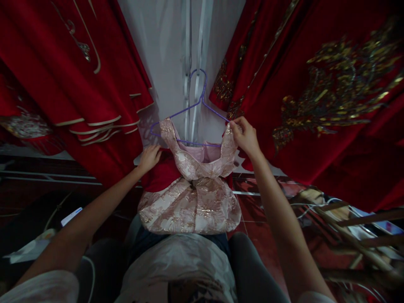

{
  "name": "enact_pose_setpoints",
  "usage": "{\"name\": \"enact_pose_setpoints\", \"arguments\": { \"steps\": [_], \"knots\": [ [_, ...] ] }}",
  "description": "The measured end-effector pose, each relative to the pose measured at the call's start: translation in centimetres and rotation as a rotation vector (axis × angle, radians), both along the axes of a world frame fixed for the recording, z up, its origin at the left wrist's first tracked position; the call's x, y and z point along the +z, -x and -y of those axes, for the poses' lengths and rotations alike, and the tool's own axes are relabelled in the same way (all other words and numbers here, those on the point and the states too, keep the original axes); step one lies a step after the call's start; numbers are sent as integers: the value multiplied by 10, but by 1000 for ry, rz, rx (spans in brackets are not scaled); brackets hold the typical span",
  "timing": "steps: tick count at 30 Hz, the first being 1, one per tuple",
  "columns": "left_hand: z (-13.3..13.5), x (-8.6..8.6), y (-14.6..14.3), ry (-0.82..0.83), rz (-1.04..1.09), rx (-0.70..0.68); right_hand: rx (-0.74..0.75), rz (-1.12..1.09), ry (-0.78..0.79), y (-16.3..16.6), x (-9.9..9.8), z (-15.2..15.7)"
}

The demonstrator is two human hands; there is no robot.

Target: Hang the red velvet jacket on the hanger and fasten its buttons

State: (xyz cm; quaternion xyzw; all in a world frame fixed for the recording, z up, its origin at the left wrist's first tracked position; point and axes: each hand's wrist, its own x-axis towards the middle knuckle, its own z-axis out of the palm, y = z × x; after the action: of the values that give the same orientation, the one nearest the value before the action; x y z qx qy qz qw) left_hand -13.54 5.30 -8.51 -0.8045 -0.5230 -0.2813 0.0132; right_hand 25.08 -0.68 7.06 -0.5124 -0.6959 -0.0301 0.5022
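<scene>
A dress (206, 206) is held in front of a pale cabinet (151, 33), its strap (229, 145) pinched at a purple hanger (202, 98) by the right hand (245, 134); whether red cloth (162, 173) left of the dress is gripped by the curled left hand (150, 158) cannot be told. The dress is flanked by red garments (110, 97). To its right, marks on a panel (386, 227), partly blocked by brown bars (369, 217), cannot be read.

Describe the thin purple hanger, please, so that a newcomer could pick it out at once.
Find the pale grey upright surface between the hanging deep red fabrics. In front of it, at the top of the pink brocade garment, is the thin purple triangular hanger, hook upward. Its slim purple frame stands out from the cloth around it.
</scene>
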Motion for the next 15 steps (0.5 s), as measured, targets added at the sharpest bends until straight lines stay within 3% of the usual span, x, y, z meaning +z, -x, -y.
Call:
{"name": "enact_pose_setpoints", "arguments": {
  "steps": [4, 8, 10, 11, 13, 15],
  "knots": [
    [-35, 37, 9, 140, 242, 48, -4, 10, 1, -1, 2, 1],
    [-54, 107, 20, 314, 766, 182, -1, 25, 11, -2, 5, 3],
    [-50, 147, 19, 378, 1000, 233, 0, 37, 14, -1, 8, 7],
    [-44, 165, 17, 495, 1032, 204, 2, 43, 14, 0, 10, 10],
    [-27, 196, 4, 678, 973, 153, 18, 55, 21, 2, 14, 16],
    [-6, 217, -18, 707, 896, 67, 48, 67, 39, 6, 20, 24]
  ]
}}
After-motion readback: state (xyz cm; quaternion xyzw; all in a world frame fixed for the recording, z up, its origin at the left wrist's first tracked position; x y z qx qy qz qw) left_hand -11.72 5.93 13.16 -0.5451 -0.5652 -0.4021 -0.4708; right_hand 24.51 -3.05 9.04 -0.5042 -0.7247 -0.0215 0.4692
